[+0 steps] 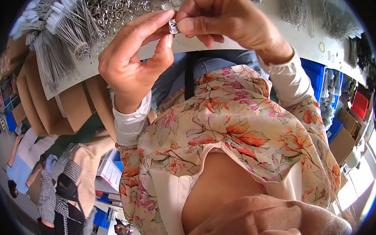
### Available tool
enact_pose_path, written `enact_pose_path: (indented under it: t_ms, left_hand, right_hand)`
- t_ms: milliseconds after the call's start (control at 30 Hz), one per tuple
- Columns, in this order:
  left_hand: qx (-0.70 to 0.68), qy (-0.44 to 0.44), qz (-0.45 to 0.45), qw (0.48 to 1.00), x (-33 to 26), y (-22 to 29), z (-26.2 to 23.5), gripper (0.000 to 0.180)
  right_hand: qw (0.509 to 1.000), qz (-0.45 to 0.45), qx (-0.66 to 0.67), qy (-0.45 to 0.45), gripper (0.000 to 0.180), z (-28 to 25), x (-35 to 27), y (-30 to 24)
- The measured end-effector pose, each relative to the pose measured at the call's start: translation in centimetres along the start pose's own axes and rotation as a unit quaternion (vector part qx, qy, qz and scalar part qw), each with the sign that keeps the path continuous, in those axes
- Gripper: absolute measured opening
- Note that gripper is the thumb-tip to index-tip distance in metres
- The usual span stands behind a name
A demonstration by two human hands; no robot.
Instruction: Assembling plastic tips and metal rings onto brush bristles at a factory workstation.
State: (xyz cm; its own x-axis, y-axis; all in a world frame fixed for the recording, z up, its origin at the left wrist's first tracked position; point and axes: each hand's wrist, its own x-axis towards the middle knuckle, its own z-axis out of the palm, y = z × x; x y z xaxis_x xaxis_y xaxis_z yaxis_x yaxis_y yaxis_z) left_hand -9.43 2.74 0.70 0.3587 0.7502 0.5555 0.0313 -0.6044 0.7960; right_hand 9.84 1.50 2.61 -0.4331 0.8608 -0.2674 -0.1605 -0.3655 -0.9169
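Note:
Above the table's near edge, a short row of shiny metal rings, coil-like in look, is pinched between both hands. My left hand holds it from the left with thumb and forefinger. From the right, my right hand grips the same rings between thumb and forefinger, its other fingers curled. Whether they are separate rings or one coil, I cannot tell. Behind the hands lies a spread of loose metal rings on the white table.
Bundles of thin metal wires with pale ends lie at the table's left, and more wire bundles at the right. Cardboard boxes stand below left, a blue bin below right. A co-worker is at the lower left, others farther off.

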Motion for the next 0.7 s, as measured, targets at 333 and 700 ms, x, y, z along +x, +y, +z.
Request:
enact_pose_path:
  t_ms: [333,700]
  left_hand:
    - [-0.062,0.025,-0.078,0.995,-1.3,0.6,0.3,0.03]
    - [-0.083,-0.012,-0.084,0.993,-1.3,0.4,-0.3,0.031]
  right_hand:
    - [0.992,0.049,0.096,-0.069,0.017,-0.1,0.0,0.8]
    - [0.998,0.002,-0.042,0.038,0.017,1.1,-0.6,1.0]
